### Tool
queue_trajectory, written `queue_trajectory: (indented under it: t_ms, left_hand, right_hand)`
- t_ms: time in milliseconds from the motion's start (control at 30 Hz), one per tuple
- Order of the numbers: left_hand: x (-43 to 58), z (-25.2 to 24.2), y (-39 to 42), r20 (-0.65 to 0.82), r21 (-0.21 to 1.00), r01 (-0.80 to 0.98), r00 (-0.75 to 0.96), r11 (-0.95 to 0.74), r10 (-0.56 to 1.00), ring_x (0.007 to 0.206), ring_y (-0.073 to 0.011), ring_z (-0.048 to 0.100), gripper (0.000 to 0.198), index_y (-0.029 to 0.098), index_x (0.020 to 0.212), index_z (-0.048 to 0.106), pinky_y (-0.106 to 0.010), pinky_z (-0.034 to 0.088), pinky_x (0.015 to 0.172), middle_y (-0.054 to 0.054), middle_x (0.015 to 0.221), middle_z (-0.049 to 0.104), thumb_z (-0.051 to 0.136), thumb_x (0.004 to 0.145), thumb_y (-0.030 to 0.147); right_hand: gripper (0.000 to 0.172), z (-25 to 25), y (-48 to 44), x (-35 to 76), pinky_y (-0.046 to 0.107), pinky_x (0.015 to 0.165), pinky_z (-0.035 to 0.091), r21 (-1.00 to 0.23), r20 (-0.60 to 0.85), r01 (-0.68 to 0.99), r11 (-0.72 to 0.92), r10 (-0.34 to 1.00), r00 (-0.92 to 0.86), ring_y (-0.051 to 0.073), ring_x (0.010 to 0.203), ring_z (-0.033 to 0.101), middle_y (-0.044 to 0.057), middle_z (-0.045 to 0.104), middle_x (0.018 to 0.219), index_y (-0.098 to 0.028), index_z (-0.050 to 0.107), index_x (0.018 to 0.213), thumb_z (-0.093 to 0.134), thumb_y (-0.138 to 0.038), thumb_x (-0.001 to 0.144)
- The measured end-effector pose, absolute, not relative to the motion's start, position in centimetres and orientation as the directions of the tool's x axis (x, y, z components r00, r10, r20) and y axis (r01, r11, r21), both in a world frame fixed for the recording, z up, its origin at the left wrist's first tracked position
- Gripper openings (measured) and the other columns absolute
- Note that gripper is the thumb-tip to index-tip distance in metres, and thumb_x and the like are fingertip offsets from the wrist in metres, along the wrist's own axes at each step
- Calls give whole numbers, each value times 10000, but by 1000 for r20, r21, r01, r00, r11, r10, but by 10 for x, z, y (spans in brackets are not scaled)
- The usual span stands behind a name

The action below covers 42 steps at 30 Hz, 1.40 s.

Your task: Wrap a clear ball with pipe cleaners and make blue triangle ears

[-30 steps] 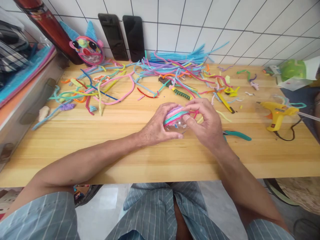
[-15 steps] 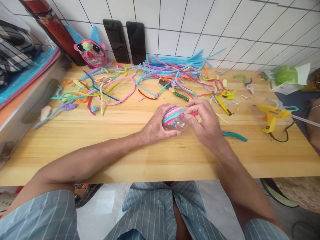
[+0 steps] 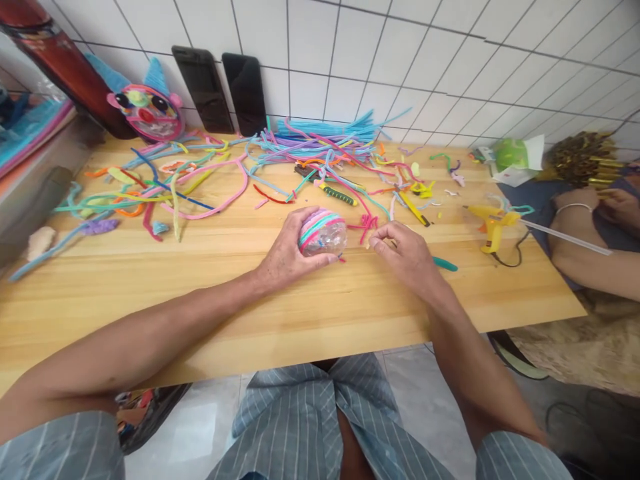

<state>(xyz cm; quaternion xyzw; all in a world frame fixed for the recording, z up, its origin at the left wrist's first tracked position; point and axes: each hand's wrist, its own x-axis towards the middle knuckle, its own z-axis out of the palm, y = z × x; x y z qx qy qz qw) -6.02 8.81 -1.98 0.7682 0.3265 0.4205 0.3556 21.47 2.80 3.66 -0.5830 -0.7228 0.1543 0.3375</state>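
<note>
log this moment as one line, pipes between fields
left hand: holding striped, clear rounded piece | right hand: apart from it, near pink strands, grip unclear | glue gun: on table

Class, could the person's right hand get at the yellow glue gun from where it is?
Probably yes: between the right hand and the yellow glue gun, mostly bare wooden tabletop shows, with nothing tall blocking.
</note>
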Motion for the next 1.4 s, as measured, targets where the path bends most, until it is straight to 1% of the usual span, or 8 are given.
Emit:
queue_trajectory:
  t_ms: [167,333,500,700,833,967,1100,1400]
  left_hand:
    - [-64,-25,89,421,794,252,428,-553,800,1527,-382,553,1063,281,1608,442,-597,447,1312,-160,1615,543,966,751,628]
    - [-62,-26,86,495,730,268,427,-629,757,1491,-376,587,987,301,1615,433,-595,517,1258,-148,1583,566,935,810,576]
    - [-58,-21,83,511,704,280,439,-653,739,1485,-365,590,927,305,1606,434,-588,523,1261,-139,1572,567,912,838,509]
    - [-57,-20,85,511,695,264,474,-669,717,1517,-379,558,988,278,1601,438,-604,480,1293,-155,1581,562,960,779,449]
    - [-55,-21,87,533,693,258,446,-673,719,1508,-388,560,1010,253,1586,459,-609,465,1296,-171,1561,578,985,756,487]
    - [-53,-26,95,574,679,275,379,-681,726,1542,-400,521,1032,250,1584,472,-630,437,1314,-187,1580,561,1002,740,516]
    - [-50,-32,99,568,694,294,338,-657,751,1550,-425,506,1084,247,1585,483,-656,420,1317,-204,1580,548,1031,695,533]
    - [-50,-32,97,631,654,220,370,-724,682,1555,-394,489,902,226,1627,417,-640,424,1314,-211,1594,535,859,888,492]
  right_hand:
    - [210,27,-1,255,377,824,545,-794,281,608,29,903,324,204,804,660,-4,722,809,-244,682,832,734,-444,868]
    - [289,11,-21,350,394,875,561,-883,326,455,-117,546,772,204,842,640,8,671,865,-242,616,886,766,-469,787]
    - [342,6,-4,427,397,949,569,-802,229,434,-411,460,858,239,1014,681,83,728,1062,-232,612,1024,819,-339,773]
    - [239,16,32,453,378,714,499,-761,58,405,-507,568,821,190,727,582,14,654,716,-203,682,787,880,-329,741]
    - [259,33,48,446,413,659,466,-805,91,435,-403,641,762,202,643,536,3,564,593,-264,680,703,895,-401,749]
    - [280,57,55,402,464,691,528,-867,202,479,-138,782,590,271,731,650,90,758,862,-305,766,808,872,-557,746]
    - [236,84,50,324,470,731,554,-894,317,406,189,907,276,247,699,698,134,822,1074,-294,830,914,931,-439,757]
    - [284,75,35,243,443,737,617,-798,217,548,251,968,-128,256,804,708,59,810,971,-291,819,1011,824,-556,909]
